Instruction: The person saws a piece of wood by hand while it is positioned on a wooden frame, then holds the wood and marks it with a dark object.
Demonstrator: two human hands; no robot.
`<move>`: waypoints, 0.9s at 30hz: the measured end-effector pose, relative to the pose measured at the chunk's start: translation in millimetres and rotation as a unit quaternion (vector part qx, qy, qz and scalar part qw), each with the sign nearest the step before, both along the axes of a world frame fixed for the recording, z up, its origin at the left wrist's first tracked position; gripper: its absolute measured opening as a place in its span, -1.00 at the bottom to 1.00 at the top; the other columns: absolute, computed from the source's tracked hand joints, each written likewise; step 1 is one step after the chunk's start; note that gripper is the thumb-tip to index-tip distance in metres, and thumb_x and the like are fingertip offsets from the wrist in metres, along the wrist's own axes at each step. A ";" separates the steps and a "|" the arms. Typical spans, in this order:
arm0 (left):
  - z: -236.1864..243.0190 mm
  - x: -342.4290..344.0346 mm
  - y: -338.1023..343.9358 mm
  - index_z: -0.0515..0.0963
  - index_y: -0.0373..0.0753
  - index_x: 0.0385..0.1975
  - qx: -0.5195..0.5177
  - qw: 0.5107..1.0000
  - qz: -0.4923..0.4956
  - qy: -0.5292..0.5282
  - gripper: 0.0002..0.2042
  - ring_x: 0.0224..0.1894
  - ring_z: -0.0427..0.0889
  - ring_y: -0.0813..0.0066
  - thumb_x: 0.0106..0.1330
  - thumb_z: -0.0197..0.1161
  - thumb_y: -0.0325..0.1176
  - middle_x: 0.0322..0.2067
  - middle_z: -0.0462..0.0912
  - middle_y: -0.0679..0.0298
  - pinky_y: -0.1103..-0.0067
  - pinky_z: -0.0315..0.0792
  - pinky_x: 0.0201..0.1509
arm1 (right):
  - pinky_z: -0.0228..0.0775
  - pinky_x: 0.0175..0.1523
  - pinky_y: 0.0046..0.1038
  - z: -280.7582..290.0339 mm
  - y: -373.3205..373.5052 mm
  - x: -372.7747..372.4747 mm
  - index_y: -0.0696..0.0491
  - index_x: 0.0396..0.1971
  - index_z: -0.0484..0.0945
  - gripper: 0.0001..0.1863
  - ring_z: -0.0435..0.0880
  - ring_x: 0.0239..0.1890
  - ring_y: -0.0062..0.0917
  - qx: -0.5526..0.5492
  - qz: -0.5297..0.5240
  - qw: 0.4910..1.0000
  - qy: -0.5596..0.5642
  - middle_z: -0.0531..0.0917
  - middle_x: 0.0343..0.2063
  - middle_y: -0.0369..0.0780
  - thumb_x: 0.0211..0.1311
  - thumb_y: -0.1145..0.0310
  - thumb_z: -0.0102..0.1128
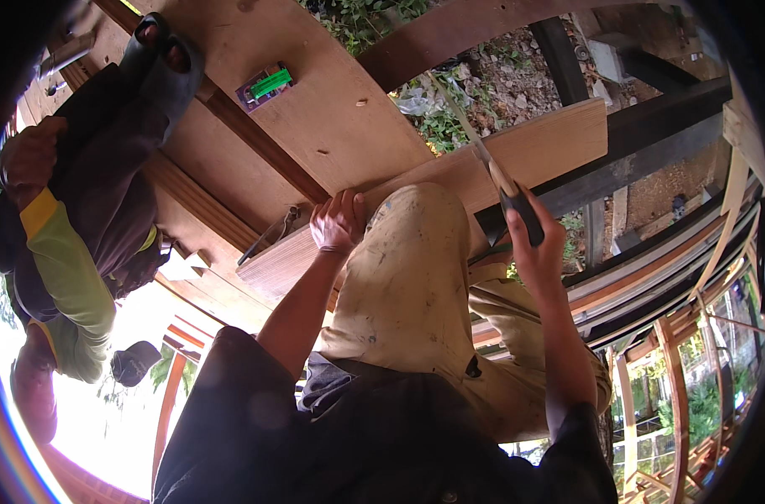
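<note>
A long wooden plank [559, 139] lies slantwise in front of me, and my bent knee is over its middle. My left hand [339, 220] rests on the plank left of the knee, its fingers curled over the far edge. On the other side of the knee, my right hand [535, 235] is closed round the black and wood-coloured handle of a handsaw [504, 178]. The saw's narrow blade stretches away from me across the plank, seen nearly edge-on. Whether its teeth are in the wood, I cannot tell.
Broad boards [315, 109] carry a small purple and green box [265, 86]. Dark beams [668, 126] frame an opening over rubble and weeds [500, 84]. At left is another person [80, 227] in a yellow-green sleeve. Long stacked timbers [643, 286] lie at right.
</note>
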State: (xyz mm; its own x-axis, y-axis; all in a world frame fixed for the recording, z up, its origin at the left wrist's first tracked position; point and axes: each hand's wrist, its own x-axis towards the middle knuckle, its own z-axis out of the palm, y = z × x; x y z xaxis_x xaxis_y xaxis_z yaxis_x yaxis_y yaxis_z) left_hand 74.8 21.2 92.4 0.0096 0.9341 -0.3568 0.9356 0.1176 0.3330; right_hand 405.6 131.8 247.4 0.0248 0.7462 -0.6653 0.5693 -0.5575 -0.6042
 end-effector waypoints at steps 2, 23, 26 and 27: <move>-3.3 -4.1 8.2 0.56 -0.13 -0.41 0.039 0.999 0.005 0.014 -0.72 -0.47 0.69 0.13 0.54 0.08 -0.16 -0.49 0.66 0.20 0.25 0.49 -0.34 | 0.56 -0.19 -0.43 45.7 -37.2 28.9 0.30 0.25 0.55 -0.46 0.70 -0.36 -0.55 0.026 0.000 1.000 -0.014 0.74 -0.36 -0.11 0.46 0.20 0.25; -2.7 -6.9 2.2 0.61 -0.12 -0.35 0.040 0.999 0.008 0.028 -0.74 -0.42 0.72 0.18 0.54 0.10 -0.16 -0.46 0.70 0.20 0.29 0.55 -0.26 | 0.49 -0.25 -0.55 71.7 -54.5 38.6 0.29 0.31 0.52 -0.46 0.60 -0.39 -0.70 0.017 -0.009 1.000 0.010 0.72 -0.34 -0.23 0.45 0.28 0.23; 0.1 1.3 -7.1 0.61 -0.11 -0.35 0.031 0.999 0.005 0.014 -0.74 -0.43 0.72 0.17 0.55 0.10 -0.15 -0.46 0.70 0.20 0.28 0.55 -0.26 | 0.49 -0.23 -0.55 3.7 -25.6 25.4 0.26 0.30 0.54 -0.49 0.60 -0.38 -0.70 0.003 -0.030 0.999 0.017 0.72 -0.36 -0.24 0.46 0.31 0.22; 3.9 1.5 -11.3 0.61 -0.11 -0.35 0.020 1.000 0.003 0.017 -0.74 -0.43 0.72 0.17 0.55 0.10 -0.15 -0.46 0.70 0.20 0.28 0.55 -0.26 | 0.50 -0.22 -0.54 -1.4 -32.9 25.5 0.26 0.29 0.55 -0.50 0.60 -0.37 -0.70 0.044 -0.024 0.998 0.032 0.72 -0.36 -0.24 0.46 0.30 0.23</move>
State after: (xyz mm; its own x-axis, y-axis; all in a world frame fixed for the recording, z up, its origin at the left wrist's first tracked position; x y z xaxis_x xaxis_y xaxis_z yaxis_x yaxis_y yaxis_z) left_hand 76.3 9.9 96.2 -0.0076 0.9479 -0.3186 0.9460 0.1101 0.3049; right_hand 431.0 98.9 245.9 0.0213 0.8013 -0.5979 0.5017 -0.5258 -0.6868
